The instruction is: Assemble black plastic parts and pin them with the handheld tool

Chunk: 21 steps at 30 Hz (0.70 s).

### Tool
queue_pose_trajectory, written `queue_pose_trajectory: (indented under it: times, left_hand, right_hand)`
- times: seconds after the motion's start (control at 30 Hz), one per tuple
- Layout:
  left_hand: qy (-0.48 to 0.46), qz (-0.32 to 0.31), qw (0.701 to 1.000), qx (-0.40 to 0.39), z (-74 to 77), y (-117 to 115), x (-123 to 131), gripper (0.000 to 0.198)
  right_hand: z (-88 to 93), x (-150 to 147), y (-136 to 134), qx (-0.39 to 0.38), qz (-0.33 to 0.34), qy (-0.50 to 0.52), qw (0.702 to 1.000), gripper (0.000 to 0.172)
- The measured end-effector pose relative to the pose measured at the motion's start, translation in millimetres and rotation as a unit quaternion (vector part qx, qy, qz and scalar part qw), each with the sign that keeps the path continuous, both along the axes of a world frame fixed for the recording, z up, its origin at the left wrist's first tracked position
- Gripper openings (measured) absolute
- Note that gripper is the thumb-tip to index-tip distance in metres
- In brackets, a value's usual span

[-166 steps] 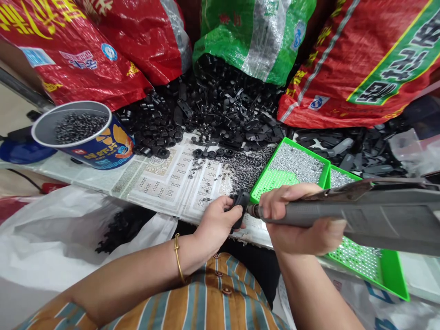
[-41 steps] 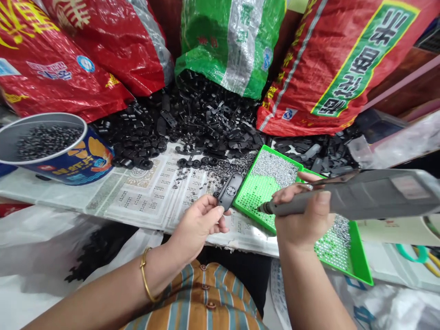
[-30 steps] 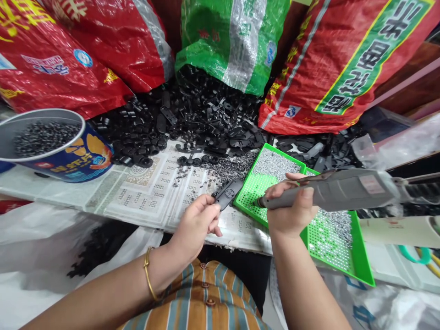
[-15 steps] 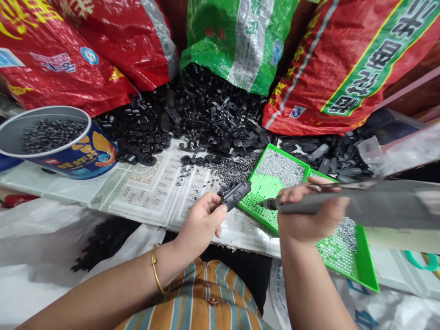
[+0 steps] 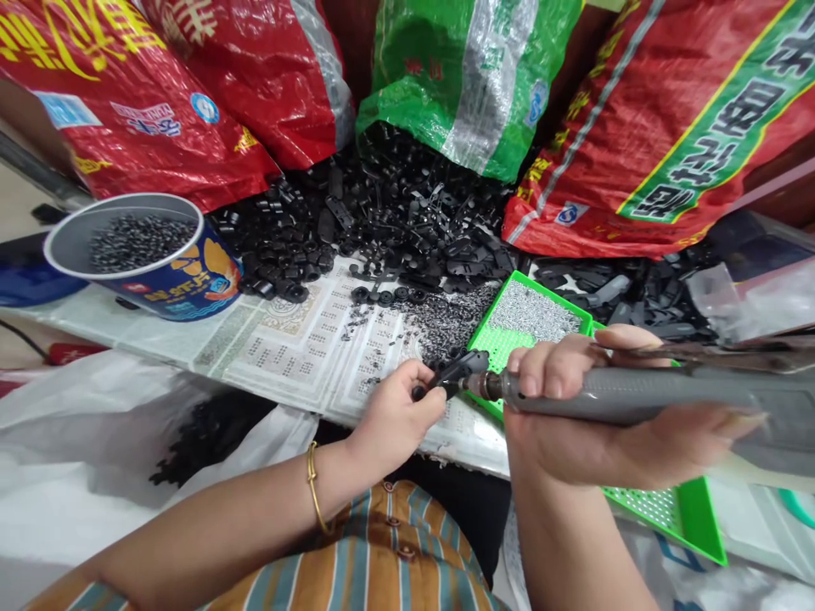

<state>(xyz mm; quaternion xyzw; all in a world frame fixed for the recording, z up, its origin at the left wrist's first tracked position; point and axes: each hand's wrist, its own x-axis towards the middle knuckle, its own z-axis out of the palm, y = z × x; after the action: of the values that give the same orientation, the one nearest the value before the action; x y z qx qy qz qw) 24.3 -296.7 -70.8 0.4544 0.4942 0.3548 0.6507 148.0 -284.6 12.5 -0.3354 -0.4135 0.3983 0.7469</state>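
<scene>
My left hand (image 5: 401, 416) pinches a small black plastic part (image 5: 459, 370) between thumb and fingers, just above the table's front edge. My right hand (image 5: 573, 407) is wrapped round a grey electric screwdriver (image 5: 675, 399), which lies level and points left. Its tip meets the black part, or comes very close to it; the exact contact is too small to make out. Behind the screwdriver is a green perforated tray (image 5: 509, 339) with small silvery screws (image 5: 538, 310) at its far end. A second green tray (image 5: 700, 518) is partly hidden under my right hand.
Black plastic parts (image 5: 407, 221) are heaped along the back of the table (image 5: 299, 356). Behind them stand red sacks (image 5: 210, 110) and a green sack (image 5: 433, 76). A blue tub (image 5: 210, 280) of tiny dark pieces stands at the left.
The screwdriver has moved left, bringing its tip to the black part. My left hand has shifted slightly right and tilted the part. The whole view has swung a little to the left.
</scene>
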Motion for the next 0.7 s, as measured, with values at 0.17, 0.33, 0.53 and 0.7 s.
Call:
queue_pose_trajectory:
  times: [0.17,0.33,0.53,0.7]
  left_hand:
    - [0.007,0.003,1.0,0.005,3.5,0.2,0.7,0.01]
    - [0.009,0.012,1.0,0.001,3.5,0.2,3.6,0.009]
    - [0.008,0.024,1.0,-0.006,2.2,1.8,6.5,0.01]
    - [0.015,0.018,1.0,-0.007,5.9,1.7,6.4,0.01]
  right_hand:
    - [-2.1,-0.3,0.8,-0.011,0.018,0.015,1.0,0.039]
    - [-0.9,-2.4,1.2,0.035,0.043,-0.035,0.998,0.028]
    - [-1.7,-4.0,-0.9,0.04,0.06,-0.046,0.996,0.026]
    - [-2.8,-4.4,-3.2,0.052,0.065,-0.057,0.995,0.024]
